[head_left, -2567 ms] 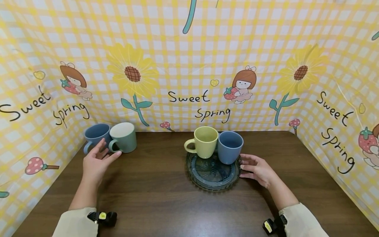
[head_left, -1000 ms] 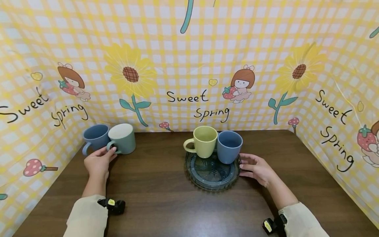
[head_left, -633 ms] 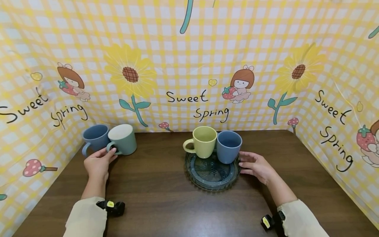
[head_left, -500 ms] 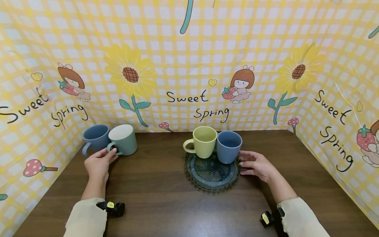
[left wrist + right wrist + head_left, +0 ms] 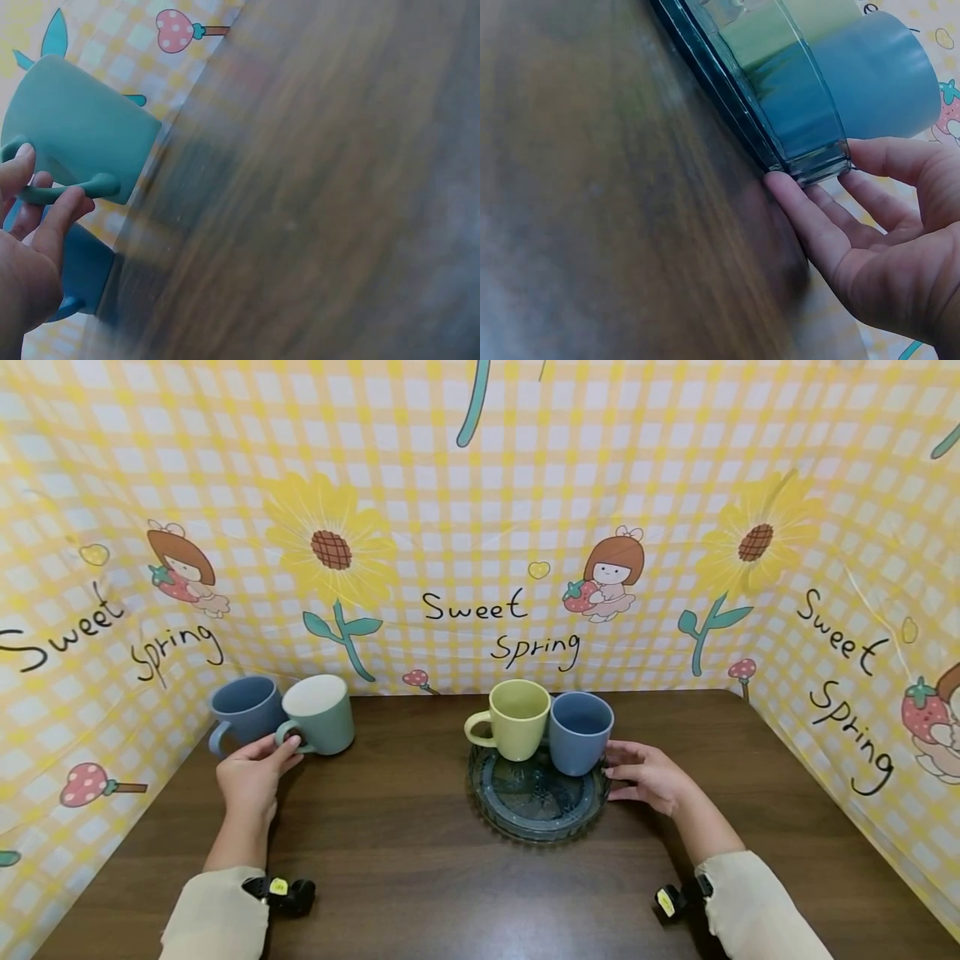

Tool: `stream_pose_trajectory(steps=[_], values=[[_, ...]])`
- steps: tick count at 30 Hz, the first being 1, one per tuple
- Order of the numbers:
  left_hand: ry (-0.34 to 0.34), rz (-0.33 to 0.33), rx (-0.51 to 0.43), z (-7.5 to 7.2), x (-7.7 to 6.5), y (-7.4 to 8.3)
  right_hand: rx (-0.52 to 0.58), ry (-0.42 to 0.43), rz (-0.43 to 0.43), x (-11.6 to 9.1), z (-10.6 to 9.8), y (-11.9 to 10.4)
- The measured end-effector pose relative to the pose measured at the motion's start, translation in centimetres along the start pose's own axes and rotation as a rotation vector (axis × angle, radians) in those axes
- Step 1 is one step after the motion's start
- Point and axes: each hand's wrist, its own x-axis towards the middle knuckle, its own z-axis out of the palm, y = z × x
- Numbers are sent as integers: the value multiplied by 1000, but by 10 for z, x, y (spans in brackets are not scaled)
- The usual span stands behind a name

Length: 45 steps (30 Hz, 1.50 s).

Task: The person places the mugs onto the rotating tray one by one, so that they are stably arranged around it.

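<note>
While the left hand point(image 5: 251, 779) pinches the handle point(image 5: 102, 184) of the green mug point(image 5: 333, 728), probably stiff, slick, breakable and best held there, it's just beside a blue mug point(image 5: 243, 703) at the table's point(image 5: 405, 868) left; the right hand point(image 5: 654, 782), fingers spread, touches seemingly one glass dish point(image 5: 534, 810) bearing a yellow mug point(image 5: 519, 731) and another blue mug point(image 5: 581, 747): four mugs

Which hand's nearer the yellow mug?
Right. The right hand, touching the glass dish, has a blue mug between it and the yellow mug; the left hand, farther off leftward, pinches the green mug by its handle.
</note>
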Motion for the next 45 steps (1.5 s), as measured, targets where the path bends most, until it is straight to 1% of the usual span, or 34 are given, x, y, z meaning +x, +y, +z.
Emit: stream_pose_trajectory(steps=[4,7,13,21,26,30,37,45], values=[[-11,0,-3,2,-4,1,19,-3,-2,-2,2,2],[-19,16,2,4,-7,2,32,-2,-6,-4,5,3],[-36,33,2,7,-14,1,47,21,-14,-8,10,3],[-65,21,6,8,-20,1,63,50,-8,-12,13,6],[-81,14,7,8,-24,2,60,50,-15,-15,15,5],[-81,9,9,7,-26,2,60,51,-20,-17,16,5],[-88,18,-16,8,-30,5,65,65,-20,-20,19,6],[-96,10,0,8,-35,7,68,92,-12,-24,22,7]])
